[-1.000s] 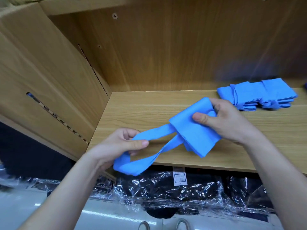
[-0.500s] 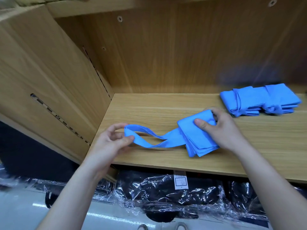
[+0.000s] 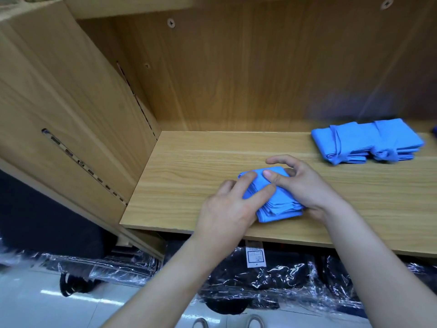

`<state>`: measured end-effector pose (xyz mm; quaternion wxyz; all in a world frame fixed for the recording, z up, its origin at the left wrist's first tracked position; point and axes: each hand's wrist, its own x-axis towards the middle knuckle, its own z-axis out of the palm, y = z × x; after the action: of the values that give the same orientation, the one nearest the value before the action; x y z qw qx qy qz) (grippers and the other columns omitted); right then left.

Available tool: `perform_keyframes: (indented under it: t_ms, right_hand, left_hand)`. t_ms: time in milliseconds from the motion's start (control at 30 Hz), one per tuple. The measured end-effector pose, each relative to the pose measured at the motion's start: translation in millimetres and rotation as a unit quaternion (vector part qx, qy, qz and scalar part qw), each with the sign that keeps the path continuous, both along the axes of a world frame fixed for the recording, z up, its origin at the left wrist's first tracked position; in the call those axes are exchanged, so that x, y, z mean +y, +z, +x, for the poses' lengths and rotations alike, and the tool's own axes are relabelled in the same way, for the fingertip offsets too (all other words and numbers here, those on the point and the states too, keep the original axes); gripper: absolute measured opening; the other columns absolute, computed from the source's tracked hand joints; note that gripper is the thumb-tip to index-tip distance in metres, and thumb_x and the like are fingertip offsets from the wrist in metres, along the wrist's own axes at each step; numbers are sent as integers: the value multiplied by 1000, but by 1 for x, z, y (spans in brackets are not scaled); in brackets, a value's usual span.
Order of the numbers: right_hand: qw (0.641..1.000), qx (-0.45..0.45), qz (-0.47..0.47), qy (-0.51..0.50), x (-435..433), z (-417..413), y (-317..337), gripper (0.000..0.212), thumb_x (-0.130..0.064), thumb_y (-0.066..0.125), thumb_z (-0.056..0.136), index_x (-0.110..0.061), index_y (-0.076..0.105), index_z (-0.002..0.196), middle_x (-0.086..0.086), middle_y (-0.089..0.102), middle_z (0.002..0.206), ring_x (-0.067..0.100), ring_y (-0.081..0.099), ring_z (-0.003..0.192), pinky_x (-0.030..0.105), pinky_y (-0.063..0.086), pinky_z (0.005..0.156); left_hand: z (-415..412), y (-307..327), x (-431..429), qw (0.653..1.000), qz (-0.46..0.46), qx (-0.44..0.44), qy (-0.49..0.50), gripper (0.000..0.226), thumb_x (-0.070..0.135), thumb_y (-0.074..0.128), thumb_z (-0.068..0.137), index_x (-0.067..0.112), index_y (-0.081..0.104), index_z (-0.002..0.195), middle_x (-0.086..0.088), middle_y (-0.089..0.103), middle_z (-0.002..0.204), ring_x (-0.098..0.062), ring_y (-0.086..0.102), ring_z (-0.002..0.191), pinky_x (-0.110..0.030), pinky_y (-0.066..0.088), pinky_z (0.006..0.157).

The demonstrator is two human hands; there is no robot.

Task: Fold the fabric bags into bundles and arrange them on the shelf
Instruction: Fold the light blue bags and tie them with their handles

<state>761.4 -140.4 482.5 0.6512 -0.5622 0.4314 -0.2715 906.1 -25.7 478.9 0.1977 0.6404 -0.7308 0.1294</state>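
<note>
While the left hand (image 3: 227,209) curls its fingers (image 3: 247,179) over the left edge of the folded blue bag (image 3: 279,207), with its thumb laid across the top layer, the right hand (image 3: 307,185) clamps the same bag from the other side. Its thumb presses down on the upper face just beside the left fingertips, its middle fingers bend round the far edge, and its forefinger arches up clear of the cloth. Both hands thus grip the bag, fingers drawn in on it rather than spread. The bag is a thick wad of many layers, their edges showing as a stepped fan at the end nearest the camera. It lies on the shelf (image 3: 189,166) near the front edge, roughly midway along the visible board. Well apart from it, at the far right and close to the back panel (image 3: 236,79), lie bundles (image 3: 369,140) of the same blue fabric, set side by side with strips of that cloth wrapped round them. To the left rises the side panel (image 3: 71,91) with a slotted strip (image 3: 82,164) set in it. Beneath the shelf sit plastic-wrapped dark goods (image 3: 272,282), one bearing a white label (image 3: 255,256), on a pale floor (image 3: 30,301).
</note>
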Motion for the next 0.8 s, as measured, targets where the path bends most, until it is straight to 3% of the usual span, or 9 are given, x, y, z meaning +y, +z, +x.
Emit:
perform_keyframes:
  t_ms: [100,167,267,333,400,500,567,667,800]
  right_hand:
    - [990,17,-140,17,6,-1,1,12,-16,66,91,-26,71,94,1,65,104,4,61,91,14,47,82]
    - [960,61,-258,92,16,-6,9,13,-37,62,92,-29,71,99,-9,66,107,-4,55,105,6,35,92]
    - [851,288,-368,237,28,-14,17,83,-69,66,67,-32,47,139,-23,53,128,1,42,125,25,35,105]
    - [790,359,-464,181,33,-10,14,84,-56,75,70,-29,42,143,-13,56,130,15,46,126,40,43,98]
    - [769,334,-530,131,33,-4,9,64,-35,79,74,-24,54,132,-6,66,113,24,58,109,42,49,82]
    - [753,317,-563,125,23,-4,7,49,-12,79,66,-20,64,112,-4,68,92,28,61,91,42,49,71]
    - [754,319,-559,130,16,-8,12,43,-9,77,66,-19,65,106,-3,66,88,29,59,88,40,48,71]
    - [773,314,-534,137,4,-10,18,34,-11,73,75,-20,65,107,-4,66,93,26,55,94,36,44,75]
    - [793,312,-501,155,-7,-12,27,22,-19,71,82,-23,62,101,-10,62,93,20,51,96,37,43,79]
  left_hand:
    - [7,0,-3,999,54,-6,-3,45,33,45,74,38,46,119,4,64,117,-24,63,74,-32,51,42]
    - [12,3,-3,994,100,34,15,43,37,43,77,39,46,120,10,63,114,-26,66,75,-34,53,48]
    - [18,7,-6,985,151,81,38,43,35,53,87,38,47,129,15,55,124,-24,64,94,-37,51,67]
    - [16,10,-8,978,154,134,49,41,33,61,88,34,50,128,15,55,123,-22,60,102,-36,48,75]
    - [15,14,-11,966,153,201,62,44,31,68,83,33,54,126,13,60,119,-18,60,99,-35,48,80]
    - [27,16,-10,935,212,272,84,61,21,74,78,38,48,130,13,60,112,-3,57,71,-27,45,74]
    - [39,18,-5,888,267,368,74,65,5,70,81,36,45,132,5,62,100,1,50,54,-23,42,64]
    - [53,31,5,758,268,593,45,53,-11,61,87,24,53,126,-9,61,81,-13,55,51,-22,48,54]
    - [71,47,15,700,223,678,23,30,-4,65,85,18,66,105,-4,63,74,-14,50,49,-18,44,49]
